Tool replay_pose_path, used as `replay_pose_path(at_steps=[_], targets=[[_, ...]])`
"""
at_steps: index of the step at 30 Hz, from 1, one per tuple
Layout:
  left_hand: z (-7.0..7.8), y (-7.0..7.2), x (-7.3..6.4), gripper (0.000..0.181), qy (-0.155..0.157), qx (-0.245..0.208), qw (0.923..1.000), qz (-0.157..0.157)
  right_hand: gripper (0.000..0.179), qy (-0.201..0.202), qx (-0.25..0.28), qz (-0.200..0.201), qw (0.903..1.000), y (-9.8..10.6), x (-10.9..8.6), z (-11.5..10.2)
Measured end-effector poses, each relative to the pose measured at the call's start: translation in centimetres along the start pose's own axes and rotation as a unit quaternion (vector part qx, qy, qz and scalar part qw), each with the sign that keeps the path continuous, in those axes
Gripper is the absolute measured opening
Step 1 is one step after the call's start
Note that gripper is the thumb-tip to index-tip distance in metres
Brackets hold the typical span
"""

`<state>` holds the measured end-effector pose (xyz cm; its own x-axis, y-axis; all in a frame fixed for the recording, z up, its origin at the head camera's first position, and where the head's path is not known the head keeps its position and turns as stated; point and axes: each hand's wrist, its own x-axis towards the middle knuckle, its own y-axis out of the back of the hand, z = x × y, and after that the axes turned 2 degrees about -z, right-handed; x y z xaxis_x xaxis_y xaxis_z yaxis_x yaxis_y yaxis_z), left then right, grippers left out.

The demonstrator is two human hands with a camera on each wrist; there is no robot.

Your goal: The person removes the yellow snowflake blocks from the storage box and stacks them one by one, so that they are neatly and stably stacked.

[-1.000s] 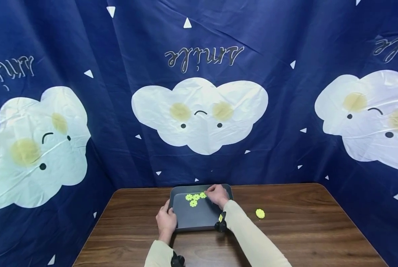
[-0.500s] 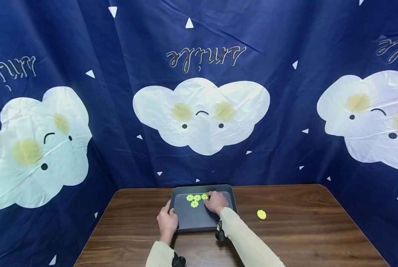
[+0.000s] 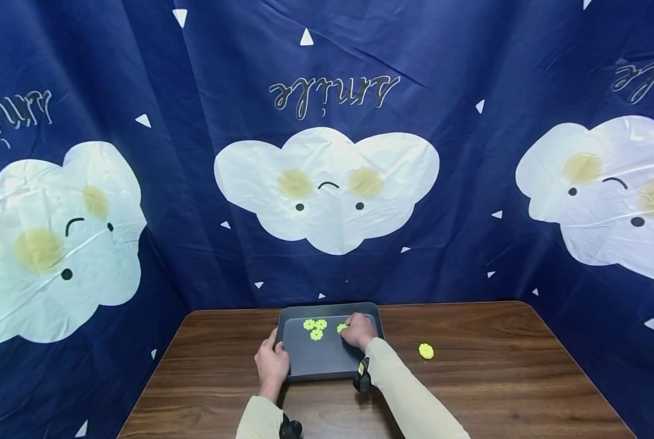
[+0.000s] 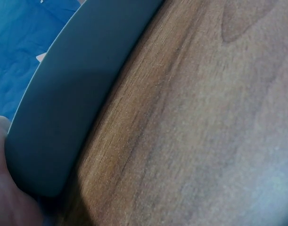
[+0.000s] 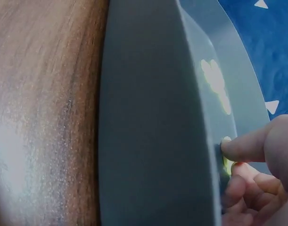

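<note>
A dark grey rectangular tray [image 3: 321, 363] lies on the table, and my left hand [image 3: 272, 364] grips its left side. In the left wrist view, part of that hand [image 4: 12, 183] shows at the tray's outer wall [image 4: 73, 94]. Inside the tray, my right hand [image 3: 359, 331] pinches a yellow-green flower-shaped piece [image 3: 342, 328], partly covered by the fingers. The right wrist view shows the fingertips on this flower-shaped piece [image 5: 226, 162], behind the tray's near wall [image 5: 153, 113]. To its left, 3 similar flower-shaped pieces [image 3: 316, 335] lie close together on the tray bottom.
One more yellow flower-shaped piece [image 3: 426, 350] lies on the wooden table [image 3: 502, 372], right of the tray. A dark blue curtain [image 3: 327, 274] with cloud prints stands behind the table and along both sides.
The rightmost piece in the tray has shifted right, away from the other pieces, with my right hand now at it. My left hand stays at the tray's left side.
</note>
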<state>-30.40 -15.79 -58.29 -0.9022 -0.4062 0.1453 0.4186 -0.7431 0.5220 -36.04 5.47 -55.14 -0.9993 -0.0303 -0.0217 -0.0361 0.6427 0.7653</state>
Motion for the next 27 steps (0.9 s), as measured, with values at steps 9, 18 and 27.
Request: replay_pose_path(at_steps=[9,18,27], targets=[[0.07,-0.05,-0.05,0.044,0.006,-0.005,1.0,-0.003,0.022,-0.019,-0.003,-0.013,0.9997,-0.28,0.12,0.23],[0.14,-0.04,-0.16,0.044,0.011,-0.003,0.9999,-0.007,0.023,-0.007,-0.01,-0.024,0.9996,0.08,-0.22,0.36],[0.0,-0.04,0.05,0.045,0.016,-0.002,0.9997,-0.015,0.022,0.033,-0.024,-0.011,0.9991,0.23,-0.43,0.4]])
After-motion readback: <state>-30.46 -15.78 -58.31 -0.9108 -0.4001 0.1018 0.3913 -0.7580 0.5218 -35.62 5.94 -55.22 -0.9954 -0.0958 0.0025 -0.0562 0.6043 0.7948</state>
